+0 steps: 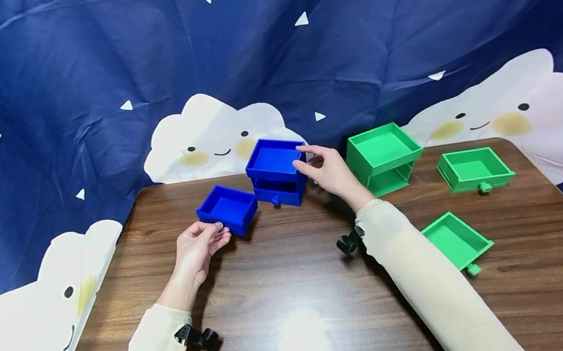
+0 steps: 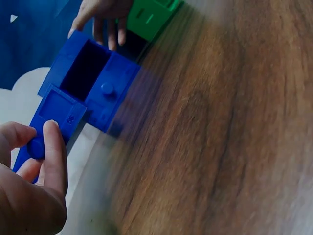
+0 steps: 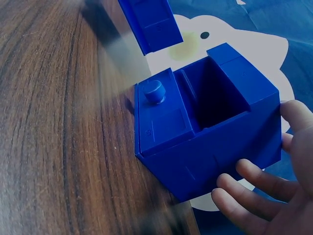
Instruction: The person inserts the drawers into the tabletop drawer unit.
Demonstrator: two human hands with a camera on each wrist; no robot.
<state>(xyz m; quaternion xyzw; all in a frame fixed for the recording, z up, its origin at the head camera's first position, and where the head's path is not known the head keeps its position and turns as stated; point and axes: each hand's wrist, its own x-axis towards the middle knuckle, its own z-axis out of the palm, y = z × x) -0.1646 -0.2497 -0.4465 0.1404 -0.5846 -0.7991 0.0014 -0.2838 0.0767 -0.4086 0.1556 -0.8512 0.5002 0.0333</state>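
My left hand (image 1: 199,247) pinches the round knob (image 2: 35,148) of a blue drawer (image 1: 226,206), raised and tilted just left of a blue drawer cabinet (image 1: 277,171). The cabinet has a shallow tray top, a dark gap below it and a drawer with a knob (image 3: 155,91) at the bottom. At the cabinet's right side, my right hand (image 1: 332,171) holds its upper edge, thumb and index finger at the rim. The other fingers (image 3: 252,171) lie along the side wall in the right wrist view.
A green cabinet (image 1: 384,155) with an open front stands right of the blue one. Two green drawers lie further right, one at the back (image 1: 475,169) and one nearer (image 1: 456,241). The wooden table (image 1: 293,278) meets a blue cloth (image 1: 266,44) behind.
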